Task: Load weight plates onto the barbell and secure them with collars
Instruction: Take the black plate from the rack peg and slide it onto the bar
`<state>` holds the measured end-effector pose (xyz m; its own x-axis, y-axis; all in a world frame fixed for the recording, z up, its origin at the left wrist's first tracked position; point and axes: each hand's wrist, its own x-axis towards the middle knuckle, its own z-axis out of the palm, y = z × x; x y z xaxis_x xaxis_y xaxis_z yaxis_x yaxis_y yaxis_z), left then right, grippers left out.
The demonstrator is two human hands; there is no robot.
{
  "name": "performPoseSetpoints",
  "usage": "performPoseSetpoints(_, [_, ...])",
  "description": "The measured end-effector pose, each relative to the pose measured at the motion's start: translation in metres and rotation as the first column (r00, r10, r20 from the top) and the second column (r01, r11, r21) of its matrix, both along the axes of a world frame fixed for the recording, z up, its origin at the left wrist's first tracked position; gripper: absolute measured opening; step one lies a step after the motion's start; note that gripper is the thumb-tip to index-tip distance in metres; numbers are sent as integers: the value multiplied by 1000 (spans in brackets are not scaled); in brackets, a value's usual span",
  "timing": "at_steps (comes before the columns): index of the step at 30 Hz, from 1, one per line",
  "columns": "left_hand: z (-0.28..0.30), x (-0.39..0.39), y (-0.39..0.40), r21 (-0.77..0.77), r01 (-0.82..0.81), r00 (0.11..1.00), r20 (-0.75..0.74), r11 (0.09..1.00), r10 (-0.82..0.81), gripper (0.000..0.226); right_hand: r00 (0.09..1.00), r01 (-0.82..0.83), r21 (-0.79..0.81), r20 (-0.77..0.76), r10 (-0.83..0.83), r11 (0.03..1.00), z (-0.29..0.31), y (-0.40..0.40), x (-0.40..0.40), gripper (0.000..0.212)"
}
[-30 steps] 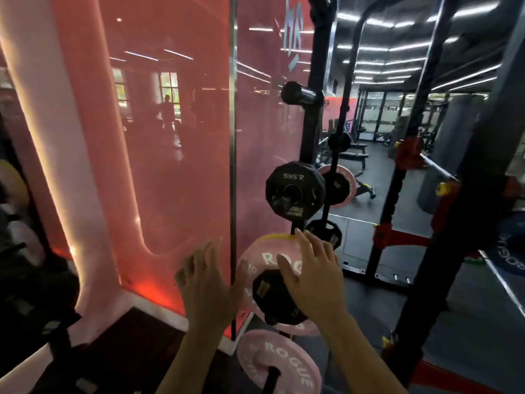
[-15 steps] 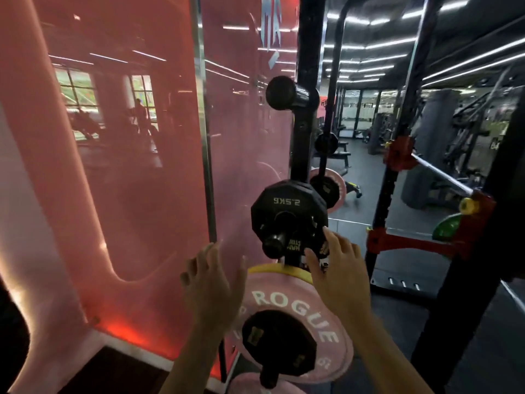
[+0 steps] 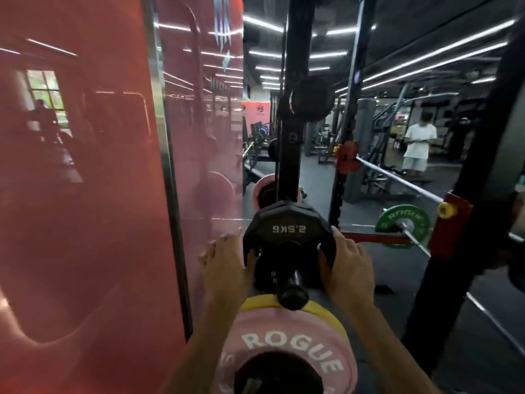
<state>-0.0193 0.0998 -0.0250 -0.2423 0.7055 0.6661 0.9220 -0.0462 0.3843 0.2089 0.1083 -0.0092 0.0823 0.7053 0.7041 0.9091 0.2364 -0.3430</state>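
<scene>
Black 2.5 kg plate (image 3: 288, 229) gripped on peg: left hand (image 3: 224, 268), right hand (image 3: 348, 268) apparently clasping opposite edges.

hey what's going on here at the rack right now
A person has both hands on a black 2.5 kg plate that sits on a storage peg of the rack: the left hand on its left edge, the right hand on its right. A pink Rogue plate hangs below. Behind, the barbell carries a green plate.

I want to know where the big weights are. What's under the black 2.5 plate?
Under the black plate sits a pink plate, with a yellow one's rim peeking out behind it. The rest is covered.
</scene>
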Motion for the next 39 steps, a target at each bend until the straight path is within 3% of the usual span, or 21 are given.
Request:
performPoseSetpoints(8, [4,0,8,13,108,994,22,994,-109,32,992,123,41,1,-123,992,4,2,-9,38])
performPoseSetpoints(20, [0,1,-30,157,234,939,221,960,-265,38,996,46,56,-75,-41,997,6,-44,-5,33])
performPoseSetpoints(29, [4,-2,-77,284,222,914,273,933,-300,40,997,60,104,-64,-54,993,7,-101,1,30])
performPoseSetpoints(36, [-3,11,-152,284,225,908,285,932,-306,45,999,45,147,-14,-43,988,1,-168,15,35])
performPoseSetpoints(39, [-6,30,-176,260,242,917,254,935,-308,36,997,81,145,-21,-79,986,-6,-204,36,35])
